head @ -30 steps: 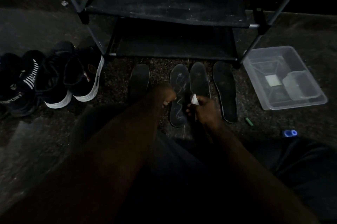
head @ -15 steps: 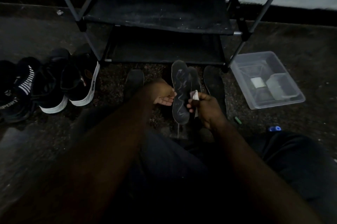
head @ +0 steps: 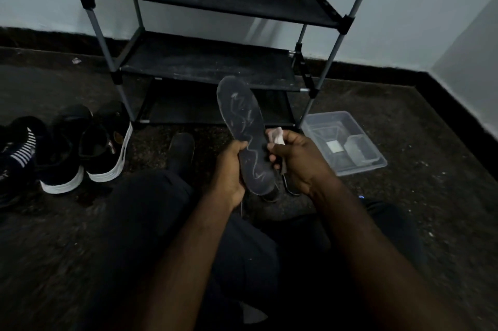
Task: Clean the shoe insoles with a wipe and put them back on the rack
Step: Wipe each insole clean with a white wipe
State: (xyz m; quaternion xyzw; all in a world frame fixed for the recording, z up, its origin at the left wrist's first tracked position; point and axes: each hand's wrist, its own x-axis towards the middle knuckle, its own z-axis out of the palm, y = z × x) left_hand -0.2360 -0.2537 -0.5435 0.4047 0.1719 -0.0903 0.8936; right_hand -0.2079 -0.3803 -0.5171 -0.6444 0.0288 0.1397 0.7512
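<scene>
Grips: left grip curled round insole heel, frame centre; right grip pinching wipe beside it — advise long heel-to-toe strokes, heel braced, wipe refolded when soiled.

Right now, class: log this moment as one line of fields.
left hand: holds insole up | right hand: pinches wipe beside insole's right edge | second insole: on floor | rack: behind
</scene>
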